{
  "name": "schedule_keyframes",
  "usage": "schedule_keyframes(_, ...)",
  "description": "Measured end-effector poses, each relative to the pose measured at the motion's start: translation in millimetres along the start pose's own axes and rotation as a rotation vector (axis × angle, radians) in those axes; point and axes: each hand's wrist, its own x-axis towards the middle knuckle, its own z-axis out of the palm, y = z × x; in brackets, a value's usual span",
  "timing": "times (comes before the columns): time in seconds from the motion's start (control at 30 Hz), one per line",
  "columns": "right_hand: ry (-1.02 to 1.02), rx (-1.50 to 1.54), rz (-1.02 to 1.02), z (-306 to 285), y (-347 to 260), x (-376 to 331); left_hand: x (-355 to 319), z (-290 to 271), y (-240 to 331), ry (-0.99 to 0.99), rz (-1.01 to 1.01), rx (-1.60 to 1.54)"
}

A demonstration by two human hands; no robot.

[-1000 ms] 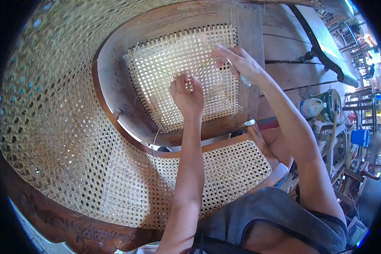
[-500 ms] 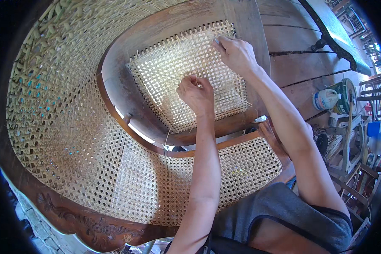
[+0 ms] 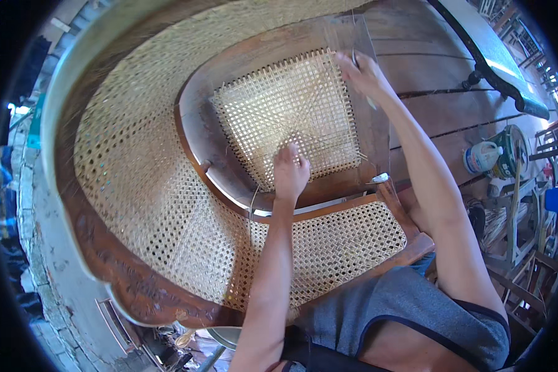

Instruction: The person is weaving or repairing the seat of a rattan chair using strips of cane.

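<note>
A square panel of woven cane (image 3: pixel 254 108) fills the opening of a rounded wooden seat frame (image 3: pixel 199 127), with short cane ends along its edges. Over the near middle of the weave is my left hand (image 3: pixel 290 175), its thumb apart from the fingers and nothing visible in them. Just off the panel's far right corner, my right hand (image 3: pixel 367 79) is closed, slightly blurred. A slim dark piece shows at its fingers and a pale flat tip below the palm, apparently one narrow tool. Its kind is unclear. A loose cane strand (image 3: pixel 252 201) hangs from the near left corner.
The curved cane backrest (image 3: pixel 136 142) with its carved wooden rim (image 3: pixel 130 282) wraps round the left and near side. To the right stand a white jug (image 3: pixel 482 156), a green bucket (image 3: pixel 511 146) and wooden chair frames (image 3: pixel 521 214). A dark-edged bench (image 3: pixel 502 56) is at far right.
My left hand has moved down the panel and its fingers have loosened. My right hand has shifted right, off the weave's corner. The view has swung left, showing more of the chair's outer rim.
</note>
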Motion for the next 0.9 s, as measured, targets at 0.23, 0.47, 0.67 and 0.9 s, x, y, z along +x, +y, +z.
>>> schedule_keyframes(0.23, -0.634, -0.146, 0.289, -78.8, 4.3, -169.6, -90.8, -45.9, 26.7, -0.823, -0.131, -0.045)
schedule_keyframes(0.47, -0.575, -0.394, 0.357, -129.5, 19.3, -276.7, -124.1, -43.9, 45.9, -0.87, -0.087, 0.099)
schedule_keyframes(0.67, -0.55, -0.319, 0.407, -132.7, 31.5, -333.6, -141.0, -32.8, 33.9, -0.807, -0.079, 0.101)
schedule_keyframes(0.9, -0.601, -0.235, 0.569, -120.5, 35.0, -342.7, -156.3, -34.9, 37.0, -0.7, -0.041, 0.024)
